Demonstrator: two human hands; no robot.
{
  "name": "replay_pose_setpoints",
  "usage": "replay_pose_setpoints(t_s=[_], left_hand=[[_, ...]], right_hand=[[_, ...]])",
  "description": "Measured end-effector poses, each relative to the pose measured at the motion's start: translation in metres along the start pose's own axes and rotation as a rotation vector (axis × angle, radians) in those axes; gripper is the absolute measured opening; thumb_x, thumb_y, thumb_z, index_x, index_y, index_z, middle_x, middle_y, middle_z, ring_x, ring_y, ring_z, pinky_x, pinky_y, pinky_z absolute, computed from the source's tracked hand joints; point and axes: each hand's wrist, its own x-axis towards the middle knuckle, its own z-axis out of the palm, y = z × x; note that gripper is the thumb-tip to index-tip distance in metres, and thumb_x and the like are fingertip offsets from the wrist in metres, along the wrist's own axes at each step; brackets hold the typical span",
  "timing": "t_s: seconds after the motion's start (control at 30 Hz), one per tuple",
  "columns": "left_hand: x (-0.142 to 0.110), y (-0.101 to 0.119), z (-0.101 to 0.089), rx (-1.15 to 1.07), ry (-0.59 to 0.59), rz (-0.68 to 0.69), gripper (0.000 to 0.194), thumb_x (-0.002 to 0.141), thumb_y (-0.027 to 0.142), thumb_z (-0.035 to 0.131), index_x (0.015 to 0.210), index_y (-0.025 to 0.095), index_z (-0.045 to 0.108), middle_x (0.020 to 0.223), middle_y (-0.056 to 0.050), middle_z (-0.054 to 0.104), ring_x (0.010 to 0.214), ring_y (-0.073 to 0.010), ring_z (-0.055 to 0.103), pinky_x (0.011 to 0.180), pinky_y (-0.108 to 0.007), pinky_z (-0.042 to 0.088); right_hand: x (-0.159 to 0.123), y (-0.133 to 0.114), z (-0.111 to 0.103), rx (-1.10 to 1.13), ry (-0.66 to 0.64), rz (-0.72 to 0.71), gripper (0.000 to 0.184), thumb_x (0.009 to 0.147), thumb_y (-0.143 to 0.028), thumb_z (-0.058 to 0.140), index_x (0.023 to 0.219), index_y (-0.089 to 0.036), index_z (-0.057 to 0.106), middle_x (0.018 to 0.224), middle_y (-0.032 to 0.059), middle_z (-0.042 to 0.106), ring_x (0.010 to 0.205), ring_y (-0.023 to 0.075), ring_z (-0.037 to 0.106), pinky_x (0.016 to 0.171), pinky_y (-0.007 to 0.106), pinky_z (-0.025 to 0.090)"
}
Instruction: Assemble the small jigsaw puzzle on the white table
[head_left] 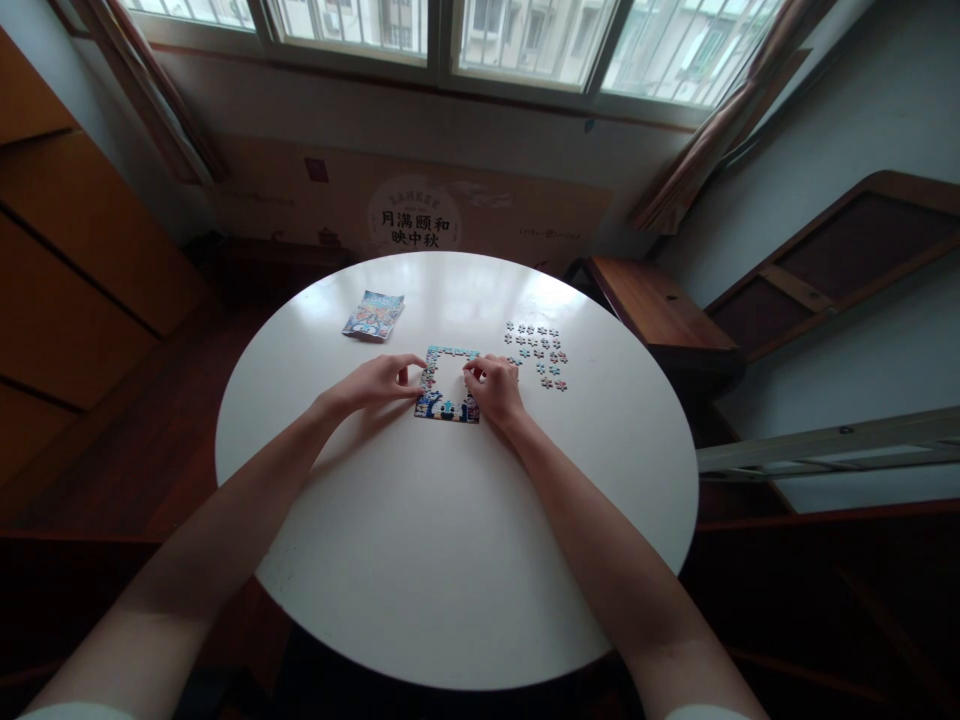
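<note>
A partly joined jigsaw puzzle (448, 410) lies flat on the white table, its colourful border framing a bare white middle. At its left edge rests my left hand (381, 381), thumb and forefinger apart and touching the border. Over the right edge, my right hand (495, 388) is closed in a pinch; whatever is between those fingertips is too small to make out. The hand also covers part of the right border. Several loose puzzle pieces (554, 357) are spread in rough rows just beyond it to the right.
A shiny printed packet (373, 315) lies at the back left of the round white table (420, 560). Behind the table are a wall with a printed banner (480, 215) and windows. A wooden desk (637, 305) stands beyond the table's right rim.
</note>
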Motion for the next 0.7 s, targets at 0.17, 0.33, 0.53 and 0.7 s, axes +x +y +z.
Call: replay_pose_setpoints(t_s=[0.17, 0.33, 0.53, 0.7], left_hand=[[-0.0001, -0.0007, 0.0004, -0.002, 0.006, 0.005, 0.053, 0.077, 0.047, 0.065, 0.122, 0.019, 0.062, 0.074, -0.001, 0.064, 0.065, -0.015, 0.056, 0.059, -0.023, 0.037], [-0.0005, 0.001, -0.0002, -0.003, 0.01, -0.004, 0.052, 0.077, 0.047, 0.065, 0.121, 0.019, 0.063, 0.074, -0.001, 0.064, 0.065, -0.0152, 0.056, 0.059, -0.024, 0.037], [-0.0004, 0.002, -0.0011, -0.005, -0.006, -0.012, 0.052, 0.078, 0.045, 0.065, 0.122, 0.019, 0.061, 0.075, -0.002, 0.063, 0.065, -0.0154, 0.057, 0.059, -0.024, 0.037], [-0.0012, 0.0037, -0.0015, -0.001, -0.007, -0.015, 0.047, 0.077, 0.045, 0.065, 0.117, 0.02, 0.061, 0.073, -0.001, 0.063, 0.064, -0.0152, 0.056, 0.059, -0.025, 0.036]], right_hand=[[0.0, -0.0005, -0.0004, 0.0, -0.004, -0.003, 0.018, 0.087, -0.024, 0.056, 0.082, -0.021, 0.073, 0.081, 0.0048, 0.067, 0.084, 0.0217, 0.056, 0.083, 0.036, 0.034], [-0.0002, -0.0008, -0.0005, 0.006, 0.006, -0.008, 0.017, 0.086, -0.023, 0.056, 0.081, -0.022, 0.073, 0.08, 0.0046, 0.067, 0.083, 0.0216, 0.056, 0.083, 0.036, 0.035], [-0.0006, -0.0014, -0.0006, -0.005, 0.007, -0.006, 0.017, 0.086, -0.023, 0.056, 0.081, -0.022, 0.072, 0.079, 0.0045, 0.067, 0.084, 0.022, 0.056, 0.082, 0.036, 0.035], [-0.0006, -0.0006, -0.0001, -0.002, 0.001, -0.007, 0.016, 0.086, -0.024, 0.056, 0.082, -0.022, 0.072, 0.08, 0.0041, 0.067, 0.084, 0.0219, 0.055, 0.082, 0.036, 0.034]])
